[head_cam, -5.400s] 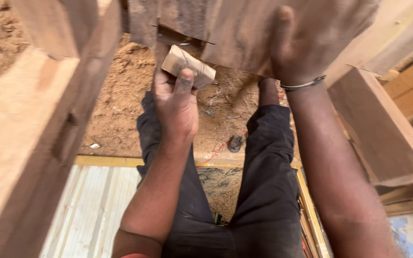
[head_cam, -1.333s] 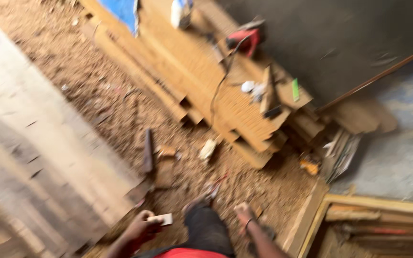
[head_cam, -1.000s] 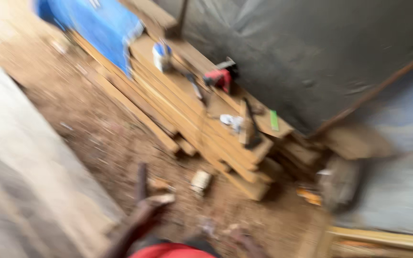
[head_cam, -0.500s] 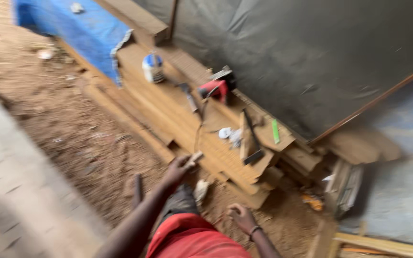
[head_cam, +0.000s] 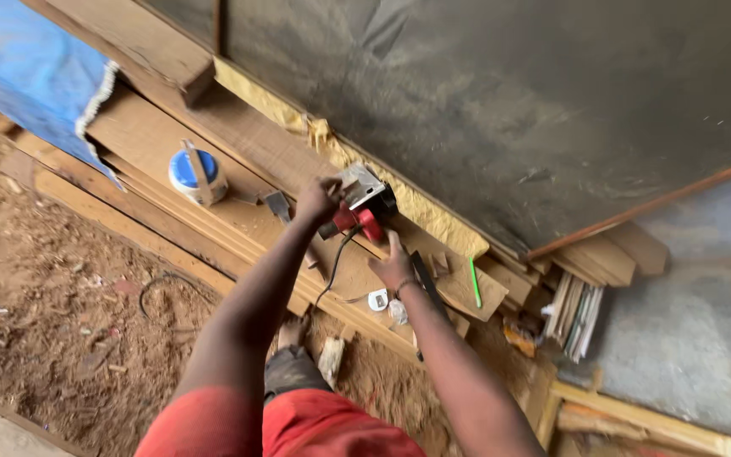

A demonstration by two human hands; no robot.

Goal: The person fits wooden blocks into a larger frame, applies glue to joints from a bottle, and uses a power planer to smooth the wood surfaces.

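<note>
Head view looks down on you reaching over a stack of planks [head_cam: 239, 216] that lies against a dark tarpaulin wall [head_cam: 509, 110]. Your left hand [head_cam: 318, 201] is closed around the grip end of a red power tool [head_cam: 359, 213], most likely an electric planer, which sits on the top planks close to the wall. Your right hand [head_cam: 393, 264] rests open and flat on the wood just beside the tool's red body, fingers spread, holding nothing.

By the look of it, you are at the pick-up stage: the tool is gripped but seems not yet lifted clear. A next move would call for a firm hold with both hands and care for the black cord [head_cam: 333, 262], which trails down from the tool across the planks toward you and could snag.

The planer's long axis runs slantwise, roughly from your left hand up and right toward the wall. Its grey metal plate [head_cam: 360, 184] is at the wall-side end and tipped upward, so the tool appears tilted rather than sitting flat.

Around it: a blue-lidded white tub [head_cam: 195, 175] well to the left on the planks, a green pencil-like stick [head_cam: 474, 283] to the right, and sawdust-strewn ground [head_cam: 52, 313] below.
</note>
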